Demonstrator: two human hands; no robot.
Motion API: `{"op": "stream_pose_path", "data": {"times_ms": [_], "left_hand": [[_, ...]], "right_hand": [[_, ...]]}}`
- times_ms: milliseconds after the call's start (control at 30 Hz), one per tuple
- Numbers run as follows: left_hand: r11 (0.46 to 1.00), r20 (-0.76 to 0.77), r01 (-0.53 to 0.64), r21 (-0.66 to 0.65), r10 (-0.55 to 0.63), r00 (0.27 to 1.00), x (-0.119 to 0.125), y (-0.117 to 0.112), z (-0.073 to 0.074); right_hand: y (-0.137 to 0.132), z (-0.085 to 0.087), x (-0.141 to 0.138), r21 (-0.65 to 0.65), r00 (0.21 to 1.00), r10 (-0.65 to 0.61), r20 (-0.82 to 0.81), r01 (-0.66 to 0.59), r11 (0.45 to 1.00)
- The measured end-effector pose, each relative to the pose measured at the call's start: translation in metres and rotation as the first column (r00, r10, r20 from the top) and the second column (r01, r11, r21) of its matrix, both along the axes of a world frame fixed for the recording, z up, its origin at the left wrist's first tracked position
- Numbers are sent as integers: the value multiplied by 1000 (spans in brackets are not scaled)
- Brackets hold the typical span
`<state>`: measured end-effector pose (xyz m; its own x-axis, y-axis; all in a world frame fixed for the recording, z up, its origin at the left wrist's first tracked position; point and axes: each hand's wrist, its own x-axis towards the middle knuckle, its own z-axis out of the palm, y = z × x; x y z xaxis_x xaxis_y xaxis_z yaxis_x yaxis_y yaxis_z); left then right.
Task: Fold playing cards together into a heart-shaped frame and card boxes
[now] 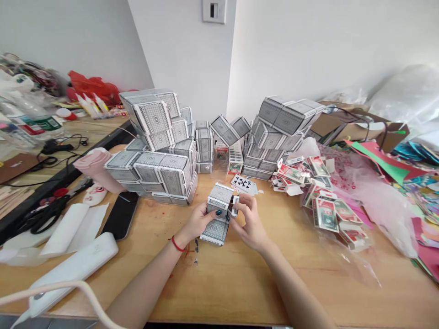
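Observation:
Both hands are on a small box block point(219, 196) folded from playing cards with grey patterned backs, low over the middle of the table. My left hand point(195, 225) grips its left side, the thumb with dark green nail lying across the front. On the right, my right hand point(252, 221) pinches a folded card flap point(235, 205) at the block's edge. One more patterned part point(214, 232) extends below the block toward me. Just behind lie loose playing cards point(244, 185), face up, with black clubs showing.
Stacks of card blocks stand at the left point(161, 169) and right point(274, 132). Red and white card boxes point(325, 212) lie in a heap to the right, near clear plastic. A black phone point(120, 214), scissors point(51, 210) and a white corded device point(75, 269) occupy the left side.

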<state>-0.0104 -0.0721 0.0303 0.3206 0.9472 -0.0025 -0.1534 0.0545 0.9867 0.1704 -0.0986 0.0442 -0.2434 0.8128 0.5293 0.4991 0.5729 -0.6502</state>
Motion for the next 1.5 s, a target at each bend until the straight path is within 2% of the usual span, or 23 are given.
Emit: {"op": "stream_pose_path", "data": {"times_ms": [133, 267, 433, 700, 1200, 1500], "left_hand": [[1000, -19, -19, 25, 20, 1000, 1, 1, 1], [999, -31, -38, 18, 39, 999, 1, 3, 0], [997, 10, -70, -32, 71, 997, 1, 5, -6], [983, 105, -57, -177, 77, 991, 4, 3, -3], [974, 149, -57, -217, 91, 985, 5, 5, 1], [969, 176, -26, -245, 71, 982, 5, 4, 0]], "right_hand": [[-2, 2, -2, -10, 998, 8, 61, -7, 1000], [-3, 5, -4, 19, 998, -54, -23, 54, 998], [-4, 8, -5, 68, 984, -117, -132, 127, 990], [-6, 5, -1, 65, 982, -147, -115, 155, 986], [-3, 3, -2, 75, 986, -65, -150, 77, 994], [-4, 3, -1, 72, 986, -74, -149, 86, 994]]}}
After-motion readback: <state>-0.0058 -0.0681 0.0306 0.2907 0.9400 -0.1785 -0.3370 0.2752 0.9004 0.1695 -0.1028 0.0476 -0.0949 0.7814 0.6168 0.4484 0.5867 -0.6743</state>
